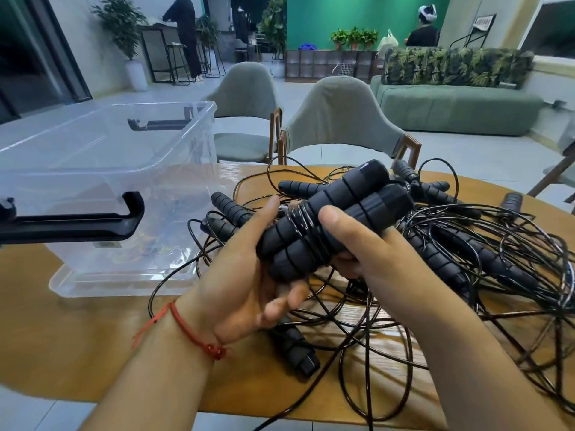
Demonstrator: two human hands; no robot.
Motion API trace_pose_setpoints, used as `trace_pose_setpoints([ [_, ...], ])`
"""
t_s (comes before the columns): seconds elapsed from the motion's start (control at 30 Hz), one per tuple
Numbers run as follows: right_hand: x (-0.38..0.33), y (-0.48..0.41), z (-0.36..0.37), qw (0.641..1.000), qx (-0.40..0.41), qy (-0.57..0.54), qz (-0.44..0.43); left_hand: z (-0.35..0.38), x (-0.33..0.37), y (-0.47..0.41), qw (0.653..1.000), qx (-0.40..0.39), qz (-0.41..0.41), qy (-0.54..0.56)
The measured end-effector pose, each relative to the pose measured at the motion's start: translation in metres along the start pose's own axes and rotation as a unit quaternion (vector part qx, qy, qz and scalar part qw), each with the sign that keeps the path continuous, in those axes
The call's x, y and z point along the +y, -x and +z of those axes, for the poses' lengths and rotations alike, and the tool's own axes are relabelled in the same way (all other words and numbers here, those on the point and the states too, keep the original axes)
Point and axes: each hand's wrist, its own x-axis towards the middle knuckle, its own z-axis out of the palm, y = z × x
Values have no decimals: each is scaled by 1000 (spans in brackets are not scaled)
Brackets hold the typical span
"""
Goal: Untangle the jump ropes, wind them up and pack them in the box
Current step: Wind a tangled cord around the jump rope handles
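Now the wound jump rope (336, 191) is lying across the open, upturned left hand (242, 275). The right hand (367, 247) is gripping it.

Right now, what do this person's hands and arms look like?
Both are bare: no gloves on the left hand or right hand, and no sleeves in view. The only thing worn is a thin red string bracelet, knotted, round the left wrist.
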Motion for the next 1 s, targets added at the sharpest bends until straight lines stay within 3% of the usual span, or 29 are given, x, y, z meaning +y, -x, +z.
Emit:
trace_pose_setpoints([
  [0.17, -3, 3, -4, 1000, -9, -14, 6, -5, 1, 4, 986, -122, -45, 103],
  [0.27, -3, 0, -6, 1000, -6, 5, -10, -5, 1, 4, 983, -152, -13, 106],
  [0.43, -10, -4, -2, 995, 59, 71, -25, 6, -4, -3, 991, -46, 113, 46],
  [0.67, -3, -9, -13, 975, 109, 191, -44, 1, -5, -7, 958, 82, 275, -30],
  [0.87, -11, -4, -10, 973, 86, 210, -38, 1, -6, -5, 882, 184, 412, -134],
  [1.0, -13, -3, -3, 979, 45, 196, 7, 5, -11, -5, 823, 269, 452, -215],
])
